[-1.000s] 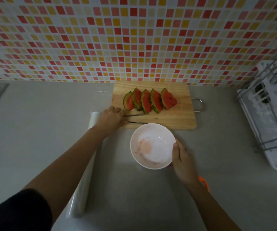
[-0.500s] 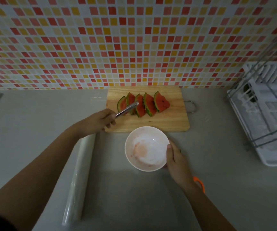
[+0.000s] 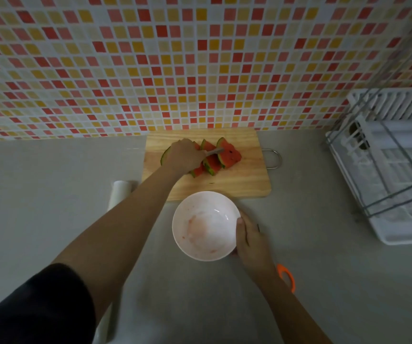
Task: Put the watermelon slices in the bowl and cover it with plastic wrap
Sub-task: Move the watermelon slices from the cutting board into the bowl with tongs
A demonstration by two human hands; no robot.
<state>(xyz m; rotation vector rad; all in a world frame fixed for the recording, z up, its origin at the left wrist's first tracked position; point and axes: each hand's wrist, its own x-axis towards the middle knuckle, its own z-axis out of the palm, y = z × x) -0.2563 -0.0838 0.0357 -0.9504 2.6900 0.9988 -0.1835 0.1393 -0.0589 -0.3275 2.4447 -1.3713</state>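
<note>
Several watermelon slices [image 3: 228,156] stand in a row on a wooden cutting board [image 3: 244,180] against the tiled wall. My left hand [image 3: 181,155] is over the left slices, shut on metal tongs [image 3: 215,152] whose tips reach the rightmost slices. A white bowl [image 3: 205,225], smeared pink inside, sits on the counter in front of the board. My right hand [image 3: 251,240] grips its right rim. A roll of plastic wrap [image 3: 119,194] lies left of the board, mostly hidden under my left arm.
A white dish rack [image 3: 393,170] with wire rails fills the right side. An orange handle [image 3: 286,276] pokes out behind my right wrist. The board's metal loop [image 3: 274,158] sticks out to the right. Grey counter stretches left.
My left hand picked the tongs up from the board's front edge and carried them up over the watermelon slices. My right hand stayed on the bowl's rim.
</note>
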